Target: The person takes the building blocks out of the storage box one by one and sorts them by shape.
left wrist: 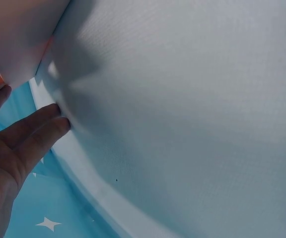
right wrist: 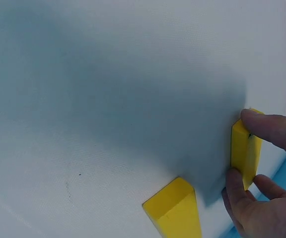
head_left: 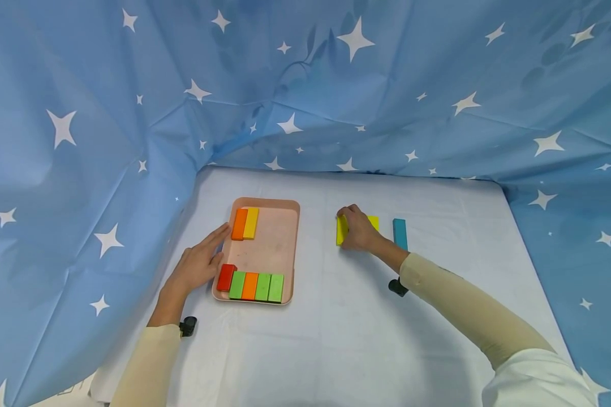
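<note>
Between thumb and fingers, my right hand (head_left: 358, 229) pinches a yellow block (right wrist: 246, 148) over the white table, right of the pink tray. A second yellow block (right wrist: 175, 208) lies close by, partly hidden behind that hand in the head view. My left hand (head_left: 196, 265) is at the left side of the pink tray (head_left: 272, 249), its fingers extended and fingertips right at the rim. Inside the tray, an orange block (head_left: 239, 224) and a yellow-orange block (head_left: 251, 224) lie at the upper left. A red block (head_left: 226, 277) heads a row of green and orange blocks along the near edge.
A blue block (head_left: 400, 234) lies on the white table (head_left: 336, 339), just beyond the right forearm. Blue star-patterned cloth (head_left: 305, 113) hangs behind the table and along both sides. Each wrist carries a small black camera.
</note>
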`<act>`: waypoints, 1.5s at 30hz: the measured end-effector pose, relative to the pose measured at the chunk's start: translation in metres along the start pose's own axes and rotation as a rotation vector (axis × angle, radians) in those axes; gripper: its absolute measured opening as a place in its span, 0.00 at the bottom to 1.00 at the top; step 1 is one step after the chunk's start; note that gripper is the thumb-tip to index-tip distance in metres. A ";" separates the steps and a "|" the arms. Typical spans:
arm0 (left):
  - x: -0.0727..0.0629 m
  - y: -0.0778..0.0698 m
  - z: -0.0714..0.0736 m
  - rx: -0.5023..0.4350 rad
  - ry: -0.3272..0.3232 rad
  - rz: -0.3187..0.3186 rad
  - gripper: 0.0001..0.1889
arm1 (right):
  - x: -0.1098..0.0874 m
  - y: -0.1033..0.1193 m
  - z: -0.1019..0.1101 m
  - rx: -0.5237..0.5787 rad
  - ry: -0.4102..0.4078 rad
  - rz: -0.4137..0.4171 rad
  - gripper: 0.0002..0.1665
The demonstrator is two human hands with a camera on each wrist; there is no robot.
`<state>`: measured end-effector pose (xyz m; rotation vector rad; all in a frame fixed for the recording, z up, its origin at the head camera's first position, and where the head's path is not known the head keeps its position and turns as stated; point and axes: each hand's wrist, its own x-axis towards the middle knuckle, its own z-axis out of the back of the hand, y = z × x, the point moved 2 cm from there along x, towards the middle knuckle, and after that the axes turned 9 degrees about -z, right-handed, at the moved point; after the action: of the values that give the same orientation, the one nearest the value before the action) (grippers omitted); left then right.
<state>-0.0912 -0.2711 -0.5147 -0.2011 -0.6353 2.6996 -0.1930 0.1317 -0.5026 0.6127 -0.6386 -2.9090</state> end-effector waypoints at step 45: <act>0.000 0.002 0.000 -0.036 -0.004 0.024 0.35 | 0.023 0.169 -0.053 0.040 -0.021 0.270 0.31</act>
<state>-0.0920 -0.2732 -0.5157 -0.2145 -0.6873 2.7132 -0.1904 -0.0453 -0.4838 0.4605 -0.7219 -2.6611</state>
